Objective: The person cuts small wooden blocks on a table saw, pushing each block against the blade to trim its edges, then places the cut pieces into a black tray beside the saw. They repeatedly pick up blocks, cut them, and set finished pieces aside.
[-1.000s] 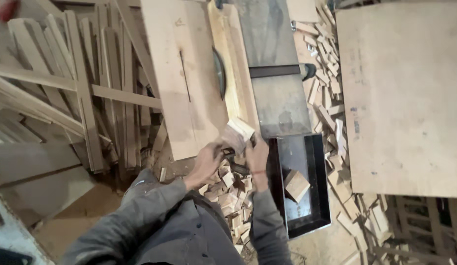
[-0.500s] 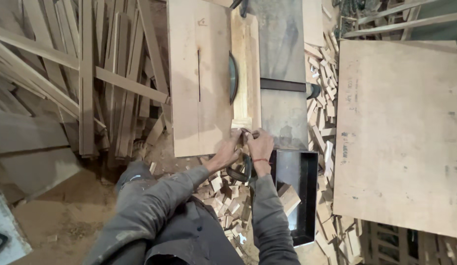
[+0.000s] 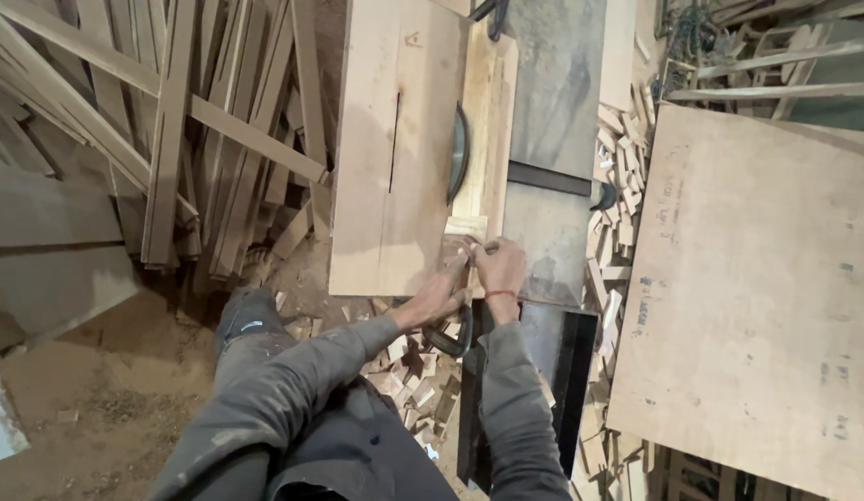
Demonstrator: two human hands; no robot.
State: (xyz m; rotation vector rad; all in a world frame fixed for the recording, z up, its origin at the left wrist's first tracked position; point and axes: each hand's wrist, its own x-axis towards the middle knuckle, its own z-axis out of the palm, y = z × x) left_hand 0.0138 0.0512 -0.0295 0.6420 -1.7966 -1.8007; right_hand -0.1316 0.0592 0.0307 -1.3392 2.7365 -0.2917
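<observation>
Wood block (image 3: 466,225), small and pale, sits on the near edge of the saw table (image 3: 395,158), right in line with the circular saw blade (image 3: 459,153) and just short of it. My left hand (image 3: 438,289) comes in from below-left, fingers curled against the block's near-left corner, thumb side on the table edge. My right hand (image 3: 500,269) is just beside it, fingers bunched on the block's near-right side; a thin red band sits at that wrist. Both hands press on the block, fingertips almost touching each other; exact grip is hard to read since the fingers overlap it.

Blade stands upright in its slot, between the plywood top on the left and a narrow wooden fence strip (image 3: 492,121) on the right. A dark slit cuts through the plywood top further left. Grey metal slab (image 3: 554,102) lies right of the fence.

Below my hands: pile of small offcuts (image 3: 409,366) on the floor, a black tray (image 3: 569,371) to the right of my forearm. Long slats (image 3: 172,121) are stacked in a heap on the left, well apart. Big plywood sheet (image 3: 757,297) lies on the right, with more offcuts between it and the saw. Grey sleeves on both my arms.
</observation>
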